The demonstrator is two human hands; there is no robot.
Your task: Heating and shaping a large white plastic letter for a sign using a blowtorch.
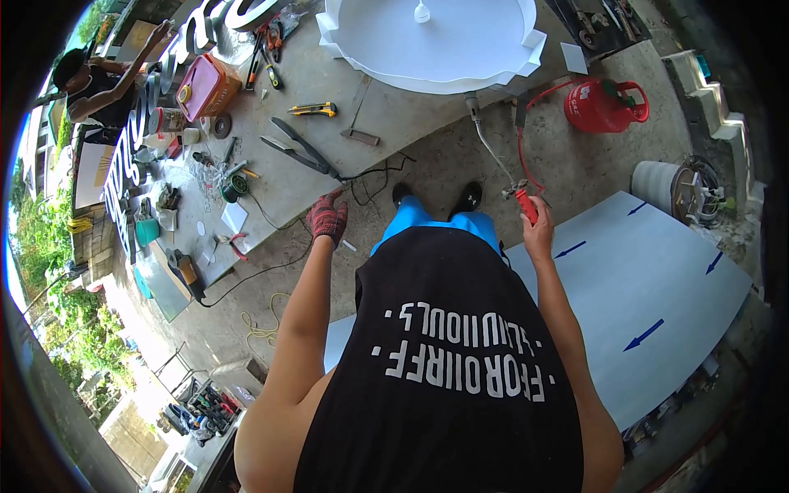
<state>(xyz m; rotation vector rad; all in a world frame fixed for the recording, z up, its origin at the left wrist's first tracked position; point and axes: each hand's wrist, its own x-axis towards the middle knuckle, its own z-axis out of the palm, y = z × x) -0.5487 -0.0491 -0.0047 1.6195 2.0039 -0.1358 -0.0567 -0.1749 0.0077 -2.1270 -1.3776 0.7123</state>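
Observation:
My right hand [538, 228] grips the red handle of a gas torch [491, 148]. The torch's metal neck reaches up toward the table edge, its nozzle just below a large white round piece [444, 45] with a notched, upturned rim. A red hose [523, 152] runs by the torch toward a red gas cylinder [604, 107]. My left hand [327, 218], in a dark red patterned glove, is by the table's near edge with its fingers extended and nothing visible in them. Just beyond it lies a black two-armed tool [302, 152] resembling a hair straightener, spread apart.
On the table [271, 193] are a yellow cutter [314, 108], a scraper-like tool [360, 136], pliers [275, 41] and an orange-pink tub [205, 86]. Black cords hang off its edge. A white sheet [633, 304] with blue arrows is at right. Another person [103, 86] stands far left.

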